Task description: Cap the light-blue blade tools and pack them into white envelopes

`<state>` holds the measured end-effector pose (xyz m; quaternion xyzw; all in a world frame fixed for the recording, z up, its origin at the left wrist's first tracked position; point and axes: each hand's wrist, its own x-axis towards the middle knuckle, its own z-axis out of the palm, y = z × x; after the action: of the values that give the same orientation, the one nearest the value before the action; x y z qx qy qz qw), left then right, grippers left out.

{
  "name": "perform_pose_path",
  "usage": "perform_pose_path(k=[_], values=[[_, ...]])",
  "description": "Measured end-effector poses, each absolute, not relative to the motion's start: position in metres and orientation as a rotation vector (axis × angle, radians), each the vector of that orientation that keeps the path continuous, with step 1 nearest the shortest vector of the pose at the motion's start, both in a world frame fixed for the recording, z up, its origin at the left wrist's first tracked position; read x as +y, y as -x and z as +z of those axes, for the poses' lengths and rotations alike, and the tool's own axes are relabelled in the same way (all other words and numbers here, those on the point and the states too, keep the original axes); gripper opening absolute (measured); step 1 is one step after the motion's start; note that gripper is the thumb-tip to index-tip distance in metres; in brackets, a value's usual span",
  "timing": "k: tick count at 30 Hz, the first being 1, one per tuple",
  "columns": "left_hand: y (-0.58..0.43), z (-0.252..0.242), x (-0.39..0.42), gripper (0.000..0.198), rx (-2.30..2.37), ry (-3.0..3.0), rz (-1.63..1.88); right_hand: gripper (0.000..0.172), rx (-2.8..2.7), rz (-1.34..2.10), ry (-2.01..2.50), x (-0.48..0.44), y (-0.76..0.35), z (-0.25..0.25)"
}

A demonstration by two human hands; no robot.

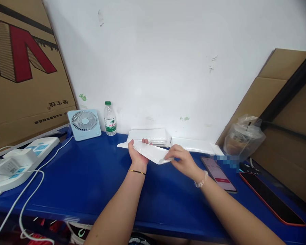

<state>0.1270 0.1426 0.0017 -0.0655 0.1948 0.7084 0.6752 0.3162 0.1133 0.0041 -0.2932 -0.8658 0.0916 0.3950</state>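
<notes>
Nearest me, both forearms ran out over the blue table [91, 180], a dark cord band [137, 172] on the left wrist and a bead bracelet [202, 179] on the right. The left hand [137, 154] cupped 1 end of a flat white packet [151, 152], its fingers curled round the far edge and closed on it. The right hand [181, 160] had thumb and fingers pinched together on the packet's near corner. The packet hung tilted between the 2 hands, just above the tabletop. I judged the grip sound, but a thin packet like that would buckle if pinched at 1 corner only, so I would keep the left palm flat under it and both hands level. Just beyond the left fingertips lay a stack of white packets [150, 136]. To the outside of the right fingers lay 2 phones [218, 174]. Farther off, left of the left fingers, stood a water bottle [110, 118] and a small fan [84, 124].
</notes>
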Motion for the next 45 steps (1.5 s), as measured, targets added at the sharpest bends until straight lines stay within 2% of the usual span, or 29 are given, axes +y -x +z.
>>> perform_pose_path(k=[2,4,7,10,12,18,24,30,33,38,42,45], values=[[-0.127,0.003,0.142,0.034,0.404,0.113,1.633,0.03,-2.24,0.217,0.705,0.105,-0.322,-0.002],[-0.129,0.008,0.14,0.03,0.391,0.044,1.677,0.026,-2.11,0.367,0.727,0.099,-0.323,-0.008],[-0.138,0.02,0.136,0.028,0.408,-0.102,1.787,0.019,-1.441,0.795,0.822,0.093,-0.311,-0.016],[-0.156,0.034,0.129,0.029,0.443,-0.328,1.917,0.025,-0.787,1.322,0.805,0.096,-0.295,-0.018],[-0.171,0.042,0.123,0.031,0.449,-0.58,1.966,0.026,-0.525,1.548,0.794,0.102,-0.288,-0.019],[-0.203,0.051,0.109,0.038,0.498,-1.244,1.885,0.023,-0.246,1.721,0.745,0.118,-0.295,-0.031],[-0.202,0.056,0.112,0.038,0.511,-1.28,1.899,0.018,-0.288,1.653,0.914,0.114,-0.296,-0.04],[-0.178,0.06,0.116,0.037,0.46,-1.157,1.985,0.033,-0.69,1.507,1.027,0.112,-0.292,-0.043],[-0.152,0.059,0.121,0.04,0.427,-0.99,2.026,0.036,-0.837,1.304,1.144,0.118,-0.302,-0.046],[-0.1,0.054,0.125,0.042,0.398,-0.764,2.118,0.044,-1.248,0.692,1.507,0.128,-0.339,-0.052],[-0.078,0.048,0.123,0.041,0.355,-0.628,2.104,0.046,-1.382,0.543,1.556,0.128,-0.352,-0.055],[-0.069,0.048,0.122,0.043,0.356,-0.606,2.018,0.041,-1.527,0.449,1.597,0.124,-0.343,-0.058]])
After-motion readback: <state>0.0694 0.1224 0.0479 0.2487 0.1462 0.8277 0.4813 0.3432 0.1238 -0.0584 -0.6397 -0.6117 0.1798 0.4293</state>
